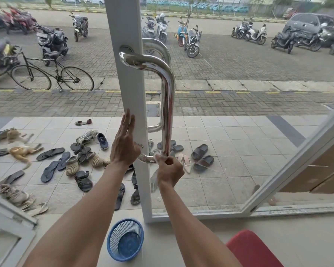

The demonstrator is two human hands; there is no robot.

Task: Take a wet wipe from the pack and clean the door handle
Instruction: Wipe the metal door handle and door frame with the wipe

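Note:
A shiny chrome door handle point(167, 97) runs down the white frame point(131, 89) of a glass door, bending into the frame at top and bottom. My right hand point(170, 170) is closed around a thin wet wipe point(158, 158) and presses it against the handle's lower bend. My left hand point(124, 143) lies flat against the door frame, fingers together and pointing up, just left of that bend. The wipe pack is not in view.
A blue plastic basket point(125, 239) stands on the floor below my arms. A red object point(253, 249) sits at the bottom right. Beyond the glass lie several sandals and shoes point(81, 157) and a cat point(19, 147); a second door leaf point(297, 160) stands open at right.

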